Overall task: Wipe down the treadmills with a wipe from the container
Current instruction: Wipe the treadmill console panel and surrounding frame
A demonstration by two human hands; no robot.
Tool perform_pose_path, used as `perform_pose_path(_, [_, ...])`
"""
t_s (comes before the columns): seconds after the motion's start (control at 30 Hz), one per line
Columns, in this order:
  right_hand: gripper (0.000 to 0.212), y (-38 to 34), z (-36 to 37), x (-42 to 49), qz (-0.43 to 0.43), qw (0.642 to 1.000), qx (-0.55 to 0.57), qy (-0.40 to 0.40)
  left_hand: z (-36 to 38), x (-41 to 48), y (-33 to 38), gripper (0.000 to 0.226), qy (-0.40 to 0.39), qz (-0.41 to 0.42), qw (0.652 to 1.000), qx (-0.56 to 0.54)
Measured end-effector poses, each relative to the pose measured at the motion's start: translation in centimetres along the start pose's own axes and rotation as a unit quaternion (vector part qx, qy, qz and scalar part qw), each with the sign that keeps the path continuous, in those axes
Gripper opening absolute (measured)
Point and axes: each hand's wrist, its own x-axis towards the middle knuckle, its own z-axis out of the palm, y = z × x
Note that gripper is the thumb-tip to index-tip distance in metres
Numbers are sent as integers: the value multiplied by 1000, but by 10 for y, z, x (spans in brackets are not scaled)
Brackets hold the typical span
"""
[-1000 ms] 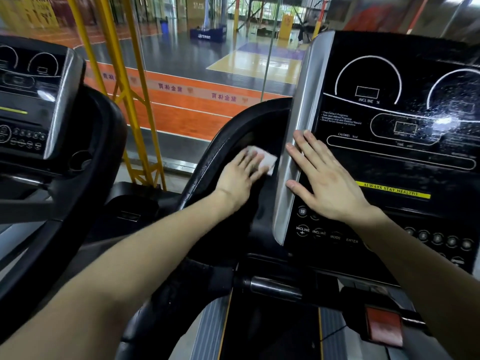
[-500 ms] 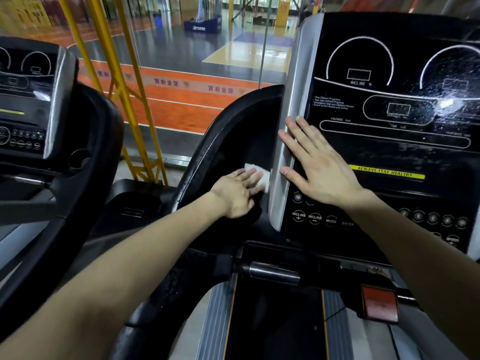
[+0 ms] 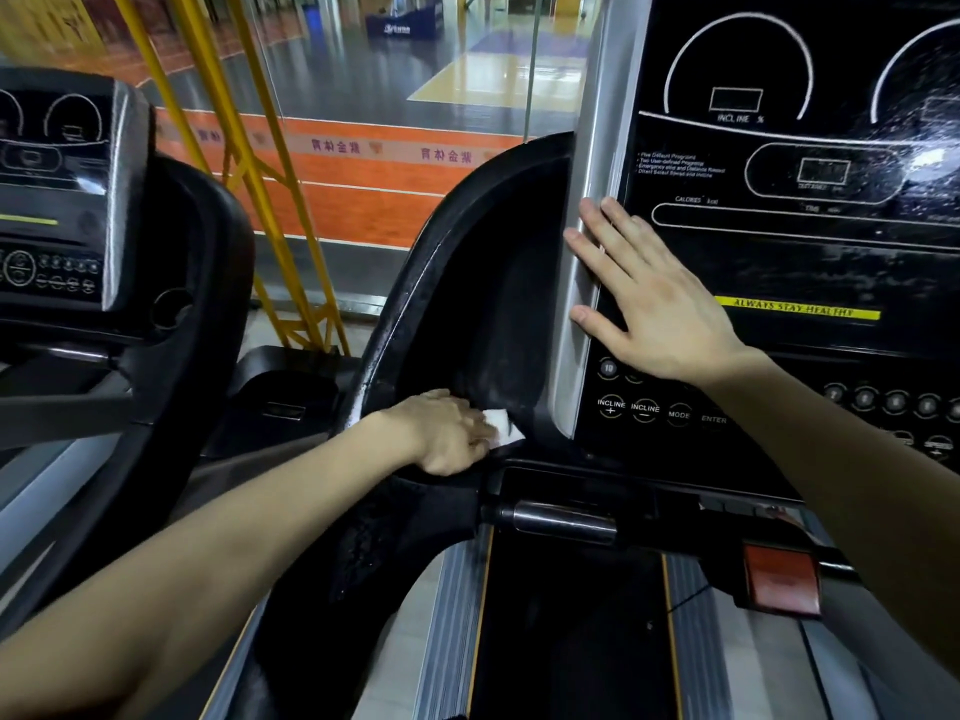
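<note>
Wipe [image 3: 503, 427]: small, white, crumpled into a wad. Only a corner showed, poking out past the fingertips of the left hand [image 3: 452, 433]. It sat low in the black side pocket [image 3: 493, 304] of the near treadmill, at the bottom of the recess and just left of the silver trim strip [image 3: 587, 252].

Left hand: knuckles up, fingers curled down over the wipe and pressing it against the pocket's plastic. Pale streaks and specks showed on the pocket rim.

Right hand [image 3: 654, 309]: flat and released, fingers spread. The palm lay on the console [image 3: 779, 241] and the fingertips reached onto the silver strip. It held nothing.

Console: glossy black with white dial outlines. INCLINE, MODE and ENTER buttons sat along the bottom. A yellow band [image 3: 795, 309] read ALWAYS STAY HEALTHY. The right part of the panel was spattered with whitish droplets and smears.

A chrome grip bar [image 3: 561, 519] ran below the console, and a red tab [image 3: 782, 582] hung to its right. A second treadmill [image 3: 57, 200] stood at left. Yellow framing [image 3: 249, 163] stood between the two machines.
</note>
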Motion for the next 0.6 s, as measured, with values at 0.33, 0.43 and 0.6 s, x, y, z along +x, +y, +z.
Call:
perform_pose_path(0.33, [76,2,3,-1,-4,1000,19,10,9,-41,12,82,30,-40,999,11])
perform_pose_path(0.43, [75,2,3,1,-6,1000,22,18,22,-47,14,104,80,-69,989,100])
perform_pose_path(0.6, [75,2,3,0,-6,999,32,24,16,-66,33,106,62,-11,998,-3])
